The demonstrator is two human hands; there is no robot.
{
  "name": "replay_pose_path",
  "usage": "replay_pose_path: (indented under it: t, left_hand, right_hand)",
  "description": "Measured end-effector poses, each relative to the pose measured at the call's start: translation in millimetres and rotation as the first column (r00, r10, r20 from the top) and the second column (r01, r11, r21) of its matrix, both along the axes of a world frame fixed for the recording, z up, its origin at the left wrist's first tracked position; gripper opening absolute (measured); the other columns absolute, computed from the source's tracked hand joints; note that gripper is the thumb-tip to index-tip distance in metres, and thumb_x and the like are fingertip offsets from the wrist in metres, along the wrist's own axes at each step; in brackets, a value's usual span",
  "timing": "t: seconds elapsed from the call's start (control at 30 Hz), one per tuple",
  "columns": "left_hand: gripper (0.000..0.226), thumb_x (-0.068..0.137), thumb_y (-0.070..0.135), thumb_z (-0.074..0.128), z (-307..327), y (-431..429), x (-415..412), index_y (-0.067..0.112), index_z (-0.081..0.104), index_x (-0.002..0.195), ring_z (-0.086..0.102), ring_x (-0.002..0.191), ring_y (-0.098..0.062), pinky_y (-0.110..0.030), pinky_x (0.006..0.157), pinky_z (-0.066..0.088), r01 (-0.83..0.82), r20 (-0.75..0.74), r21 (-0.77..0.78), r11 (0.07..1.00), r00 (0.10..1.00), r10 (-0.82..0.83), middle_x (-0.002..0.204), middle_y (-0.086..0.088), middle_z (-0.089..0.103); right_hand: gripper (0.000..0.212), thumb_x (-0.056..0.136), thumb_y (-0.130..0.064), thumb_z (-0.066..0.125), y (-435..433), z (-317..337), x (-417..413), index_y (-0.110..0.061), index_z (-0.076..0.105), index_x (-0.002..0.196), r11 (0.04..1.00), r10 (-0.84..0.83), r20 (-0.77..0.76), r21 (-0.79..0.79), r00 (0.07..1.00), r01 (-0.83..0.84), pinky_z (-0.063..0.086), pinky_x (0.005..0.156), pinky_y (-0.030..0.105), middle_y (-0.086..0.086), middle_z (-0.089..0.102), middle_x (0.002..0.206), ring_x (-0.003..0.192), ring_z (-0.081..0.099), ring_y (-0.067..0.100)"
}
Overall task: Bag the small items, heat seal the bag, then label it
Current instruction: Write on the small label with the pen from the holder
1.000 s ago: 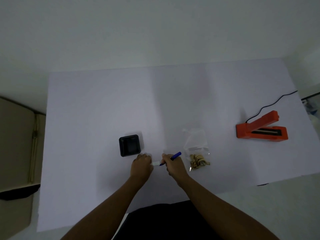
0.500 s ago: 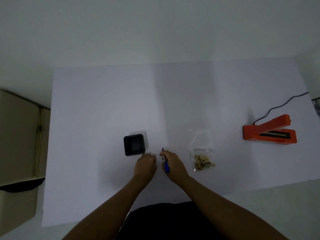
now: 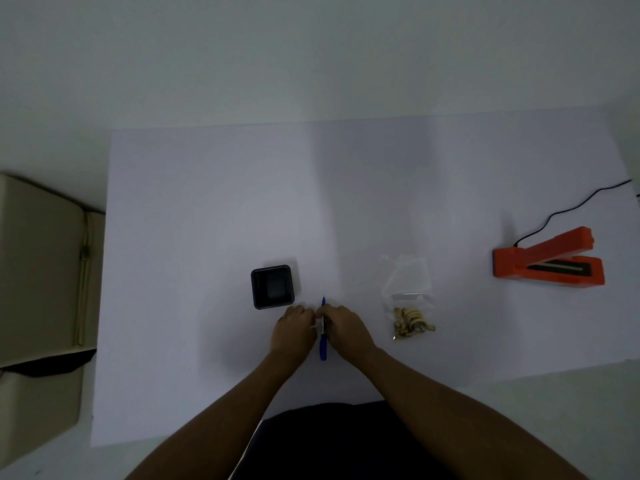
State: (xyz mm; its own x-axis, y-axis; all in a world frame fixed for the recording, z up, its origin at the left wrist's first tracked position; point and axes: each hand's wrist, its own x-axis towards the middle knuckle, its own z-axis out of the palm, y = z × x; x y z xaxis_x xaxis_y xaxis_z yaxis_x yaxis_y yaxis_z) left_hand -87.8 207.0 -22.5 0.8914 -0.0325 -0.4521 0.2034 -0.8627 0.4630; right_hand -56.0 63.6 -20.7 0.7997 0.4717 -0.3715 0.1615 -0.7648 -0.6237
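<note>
While both hands are sitting close together at the near middle of the white table (image 3: 207,202), the right hand (image 3: 343,327) is curling its fingers round a blue pen (image 3: 323,336), w/ the pen lying roughly near-to-far & its tip poking out past the knuckles on the far side. The left hand (image 3: 294,327) is lying knuckles-up just left of the pen, fingers bent; a small white scrap is showing btwn the two hands, but can't tell if the left is pinching it or only pressing on it. A clear bag (image 3: 408,296) w/ small tan items at its near end is lying flat to the right of the hands, apart from them. A black square tray (image 3: 272,287) is sitting just beyond the left hand. Far right, an orange heat sealer (image 3: 550,263) is resting w/ its arm raised, black cord running off to the right edge.
</note>
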Motion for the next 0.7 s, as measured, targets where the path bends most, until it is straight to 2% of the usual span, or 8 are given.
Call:
replay_pose_path:
  t: [0.17,0.27,0.37,0.43,0.5,0.6,0.67,0.7]
  left_hand:
    - [0.021,0.088,0.015,0.06,8,-1,4,0.01,0.054,0.068,0.051,0.055,-0.012,-0.033,0.058,0.05,-0.351,-0.128,-0.189,0.917,0.935,0.331,0.062,0.0,0.054]
    - [0.037,0.093,0.019,0.057,11,-1,13,0.009,0.049,0.058,0.044,0.046,-0.01,-0.03,0.054,0.047,-0.498,-0.26,-0.202,0.843,0.857,0.444,0.052,-0.001,0.049]
    - [0.037,0.094,0.029,0.057,15,0,24,0.0,0.066,0.075,0.052,0.05,-0.014,-0.024,0.049,0.047,-0.654,-0.519,-0.181,0.734,0.698,0.494,0.064,-0.005,0.064]
    - [0.027,0.092,0.023,0.06,18,2,29,-0.003,0.069,0.09,0.052,0.053,-0.015,-0.023,0.047,0.044,-0.772,-0.686,-0.195,0.605,0.548,0.478,0.073,-0.008,0.067]
    - [0.018,0.088,0.012,0.062,21,4,33,-0.004,0.068,0.095,0.047,0.051,-0.014,-0.023,0.047,0.042,-0.816,-0.754,-0.226,0.532,0.492,0.435,0.076,-0.01,0.066]
    - [0.013,0.089,0.011,0.064,19,6,34,-0.001,0.067,0.091,0.049,0.054,-0.013,-0.022,0.049,0.044,-0.807,-0.715,-0.261,0.529,0.53,0.456,0.075,-0.008,0.066]
    - [0.016,0.092,0.013,0.061,15,5,33,-0.001,0.069,0.09,0.054,0.059,-0.012,-0.02,0.051,0.045,-0.745,-0.627,-0.289,0.601,0.622,0.47,0.078,-0.007,0.067]
    - [0.017,0.093,0.013,0.059,14,4,32,0.0,0.07,0.091,0.056,0.059,-0.011,-0.019,0.051,0.045,-0.713,-0.587,-0.303,0.632,0.662,0.465,0.078,-0.006,0.068]
  right_hand:
    - [0.028,0.079,0.006,0.054,-3,2,0,-0.006,0.067,0.102,0.995,-0.047,0.08,0.093,0.996,0.04,0.033,0.058,0.016,0.014,0.062,0.076,0.066,0.048,0.01]
    - [0.03,0.078,0.011,0.058,-4,0,1,-0.007,0.067,0.1,0.993,-0.074,0.101,0.101,0.992,0.064,0.034,0.059,0.015,0.013,0.064,0.076,0.066,0.049,0.01]
    - [0.031,0.077,0.011,0.056,-4,-1,2,-0.01,0.066,0.098,0.988,-0.105,0.116,0.121,0.988,0.091,0.039,0.058,0.017,0.01,0.064,0.076,0.066,0.052,0.012]
    - [0.032,0.077,0.01,0.054,-5,-1,4,-0.012,0.064,0.098,0.984,-0.114,0.12,0.152,0.986,0.096,0.044,0.06,0.021,0.01,0.064,0.078,0.067,0.057,0.016]
    - [0.032,0.077,0.007,0.054,-7,-2,4,-0.015,0.062,0.1,0.98,-0.112,0.126,0.179,0.986,0.089,0.048,0.063,0.024,0.01,0.065,0.081,0.07,0.059,0.018]
    - [0.026,0.081,-0.002,0.063,-4,0,2,-0.014,0.061,0.104,0.964,-0.198,0.092,0.196,0.976,0.178,0.049,0.072,0.027,0.002,0.062,0.093,0.082,0.056,0.015]
    - [0.008,0.09,-0.017,0.064,7,15,8,-0.013,0.058,0.091,0.879,-0.378,-0.027,0.304,0.926,0.367,0.044,0.068,0.021,-0.004,0.056,0.084,0.075,0.05,0.008]
    - [0.019,0.095,-0.024,0.059,14,23,11,-0.011,0.055,0.082,0.802,-0.468,-0.127,0.355,0.875,0.48,0.041,0.063,0.021,-0.004,0.053,0.075,0.067,0.047,0.007]
